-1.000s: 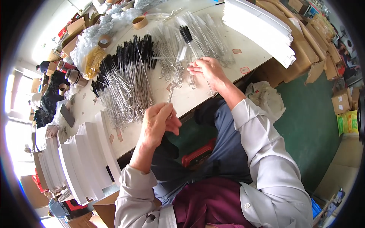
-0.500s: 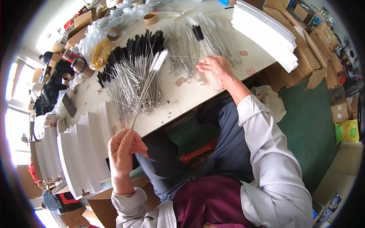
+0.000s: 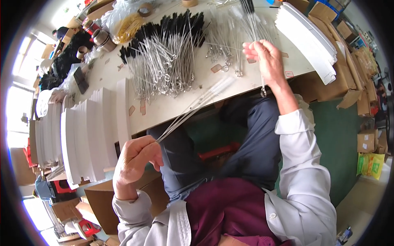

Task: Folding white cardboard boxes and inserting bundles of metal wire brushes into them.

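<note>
My left hand [image 3: 137, 160], at the table's near left edge, is closed round the wire ends of a few white straw brushes [image 3: 221, 86]. Their pale bristle heads slant up to the right over the table. Over the right part of the table, my right hand [image 3: 266, 63] pinches a small bunch of black straw brushes [image 3: 248, 6]. Black bristles stick out above the fingers, and looped wire ends hang below the palm. A big heap of black-bristled brushes [image 3: 164, 67] lies left of it, loops toward me. Pale-bristled brushes [image 3: 219, 43] lie just beyond the right hand.
White folded card stacks [image 3: 88, 131] stand at the left, with another white stack [image 3: 305, 43] at the far right. Beyond the heap lie yellow ties [image 3: 130, 29], a tape roll [image 3: 145, 9] and a flask [image 3: 102, 40]. Cardboard boxes [image 3: 344, 74] crowd the right side.
The white brushes in my left hand have tilted right, away from the black heap. My right hand has moved right and now holds black brushes lifted off the table. The view has shifted.
</note>
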A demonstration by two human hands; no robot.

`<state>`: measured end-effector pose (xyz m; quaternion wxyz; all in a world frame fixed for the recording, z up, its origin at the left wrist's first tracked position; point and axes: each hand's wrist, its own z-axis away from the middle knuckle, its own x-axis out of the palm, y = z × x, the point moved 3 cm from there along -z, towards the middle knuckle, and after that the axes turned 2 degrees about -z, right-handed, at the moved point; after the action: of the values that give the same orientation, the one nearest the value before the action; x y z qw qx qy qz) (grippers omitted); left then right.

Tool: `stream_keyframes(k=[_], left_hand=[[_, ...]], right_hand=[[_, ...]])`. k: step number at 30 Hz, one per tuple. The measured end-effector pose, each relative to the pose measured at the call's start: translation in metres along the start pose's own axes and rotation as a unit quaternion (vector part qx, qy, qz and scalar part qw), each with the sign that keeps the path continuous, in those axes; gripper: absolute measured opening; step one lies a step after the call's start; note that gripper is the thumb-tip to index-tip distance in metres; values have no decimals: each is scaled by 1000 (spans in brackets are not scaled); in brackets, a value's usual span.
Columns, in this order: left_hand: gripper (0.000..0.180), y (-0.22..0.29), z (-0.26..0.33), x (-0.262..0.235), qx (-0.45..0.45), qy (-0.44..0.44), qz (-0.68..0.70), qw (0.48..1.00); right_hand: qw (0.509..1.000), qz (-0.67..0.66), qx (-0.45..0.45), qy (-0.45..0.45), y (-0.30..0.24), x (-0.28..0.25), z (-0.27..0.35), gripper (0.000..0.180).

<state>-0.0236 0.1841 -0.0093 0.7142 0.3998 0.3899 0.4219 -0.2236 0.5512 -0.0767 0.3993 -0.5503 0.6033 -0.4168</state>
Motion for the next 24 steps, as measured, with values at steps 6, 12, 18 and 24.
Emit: stream_keyframes(k=[6,12,18,24], left_hand=[[29,1,-10,4,-9,-65,-39,997],[30,-2,-25,7,-7,-95,-14,995],[30,-29,-26,3,10,-44,117,992],[26,-48,-32,10,79,25,219,972]], right_hand=[[945,129,-41,-297,-91,70,63,26],[912,118,64,-388,-64,101,112,24],[933,127,20,-336,-43,93,126,25],[949,119,25,-290,-30,96,143,26]])
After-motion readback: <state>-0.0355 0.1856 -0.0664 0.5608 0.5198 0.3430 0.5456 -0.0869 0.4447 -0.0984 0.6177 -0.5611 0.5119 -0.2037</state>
